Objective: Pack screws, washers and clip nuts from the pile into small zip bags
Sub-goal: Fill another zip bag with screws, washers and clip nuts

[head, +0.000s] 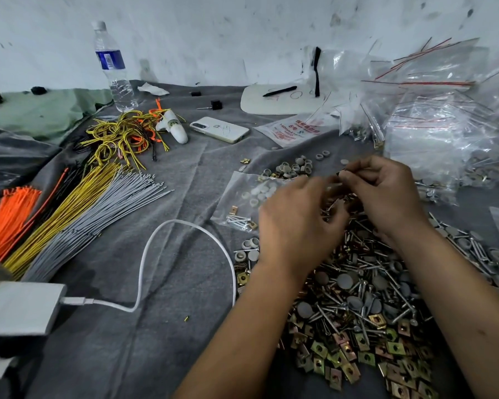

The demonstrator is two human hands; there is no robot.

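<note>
A person's two hands work above a pile of hardware (366, 298) on a grey cloth (162, 326). The right hand (386, 197) has its thumb and forefinger pressed together on something small and dark at their tips; it is too blurred to tell what it is. The left hand (297, 223) hangs just beside it with fingers curled downward over the pile, blurred; whether they hold anything cannot be told. The fingertips of the two hands nearly meet.

The pile lies under and in front of both wrists: silver screws (357, 315) mixed with grey round washers (344, 280), and brass-coloured clip nuts (340, 367) gathered at its near edge. Just left of the left hand lies a small clear zip bag (239, 197) with white washers, a few screws and a clip nut inside it. More grey washers (293, 168) sit beyond the bag.

At the right, a heap of clear bags with red strips (432, 116) rises against the wall. Bundles of orange, yellow and grey cable ties (78, 208) fan out at the left, with a tangle of yellow cords (121, 136) behind them. A white phone (219, 129), a water bottle (113, 67), a white board with a black pen (280, 99) and a white charging cable (156, 254) also lie on the cloth. A scuffed white wall (242, 33) closes the back.
</note>
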